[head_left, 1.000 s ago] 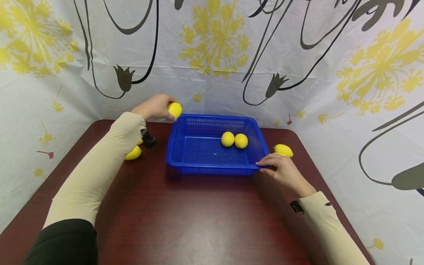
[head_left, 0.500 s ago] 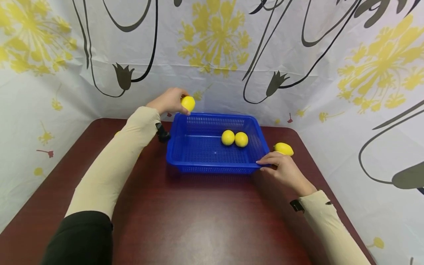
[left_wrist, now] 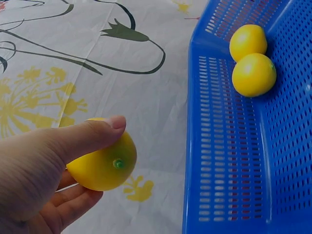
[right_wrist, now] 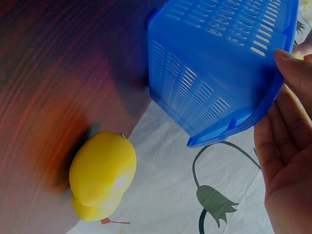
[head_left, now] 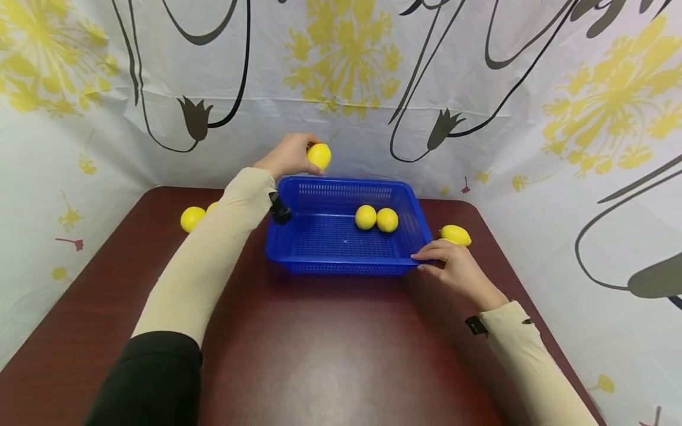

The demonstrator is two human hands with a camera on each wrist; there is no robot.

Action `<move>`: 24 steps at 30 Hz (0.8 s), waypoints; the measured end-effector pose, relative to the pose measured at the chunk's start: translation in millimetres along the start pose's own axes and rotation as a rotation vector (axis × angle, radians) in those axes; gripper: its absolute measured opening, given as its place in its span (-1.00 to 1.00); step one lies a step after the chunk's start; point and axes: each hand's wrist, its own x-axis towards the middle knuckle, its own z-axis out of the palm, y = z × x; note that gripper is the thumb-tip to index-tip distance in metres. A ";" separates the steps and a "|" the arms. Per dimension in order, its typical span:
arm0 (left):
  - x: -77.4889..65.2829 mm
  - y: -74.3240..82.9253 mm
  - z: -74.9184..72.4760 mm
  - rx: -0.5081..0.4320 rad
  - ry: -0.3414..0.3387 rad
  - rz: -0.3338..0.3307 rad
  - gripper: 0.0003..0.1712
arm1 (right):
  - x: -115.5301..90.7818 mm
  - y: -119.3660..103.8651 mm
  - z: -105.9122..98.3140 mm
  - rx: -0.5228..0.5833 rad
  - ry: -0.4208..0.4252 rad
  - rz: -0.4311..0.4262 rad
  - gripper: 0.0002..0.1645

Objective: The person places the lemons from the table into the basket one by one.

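My left hand (head_left: 290, 155) holds a yellow lemon (head_left: 320, 156) in the air above the far left part of a blue plastic basket's rim (head_left: 341, 260). In the left wrist view the thumb lies across the top of that lemon and the fingers curl under it; its green stem end (left_wrist: 118, 163) faces the camera. Two lemons (head_left: 366, 217) rest side by side in the right half of the basket. At the near right corner, my right hand (head_left: 459, 271) pinches the basket's rim. The right wrist view shows its thumb on the basket.
Beside the right hand, two lemons (right_wrist: 103, 168) lie close together on the dark wooden table (head_left: 330, 343). More lemons (head_left: 193, 219) sit on the left, partly behind the left sleeve. A white patterned cloth (head_left: 341, 89) hangs behind the table and along its sides.
My left hand has carried its lemon right and upward, from beside the basket to over its far rim. Lemons behind the left sleeve have come into sight. The right hand keeps its place.
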 end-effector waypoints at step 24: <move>20.7 5.7 64.9 -0.101 -0.036 0.015 -0.18 | -1.6 2.1 0.0 0.014 -0.016 0.014 -0.71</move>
